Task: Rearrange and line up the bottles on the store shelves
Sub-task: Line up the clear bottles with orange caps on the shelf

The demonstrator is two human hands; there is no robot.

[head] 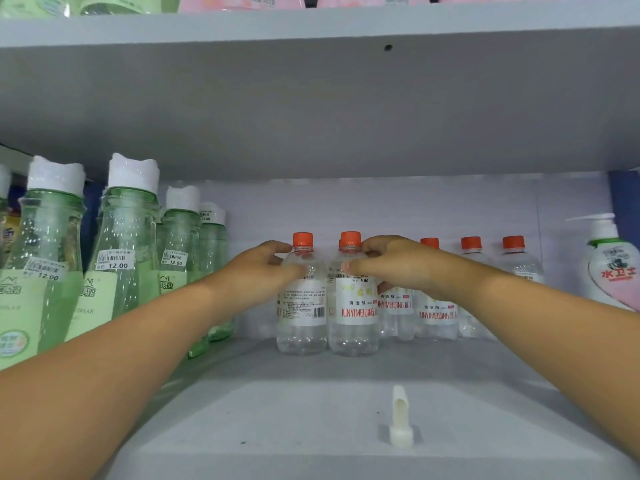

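Two clear bottles with orange caps stand side by side at the middle of the grey shelf (311, 410). My left hand (266, 268) grips the shoulder of the left bottle (303, 313), whose barcode side faces me. My right hand (388, 265) grips the shoulder of the right bottle (356, 317), which shows a white label with red lettering. Several more of the same bottles (436, 313) stand in a row behind and to the right, partly hidden by my right forearm.
Tall green bottles (121, 258) with white caps and price stickers crowd the shelf's left side. A white pump bottle (611, 268) stands at the far right. A small white plastic clip (400, 417) sticks up near the shelf's front edge. The upper shelf hangs close overhead.
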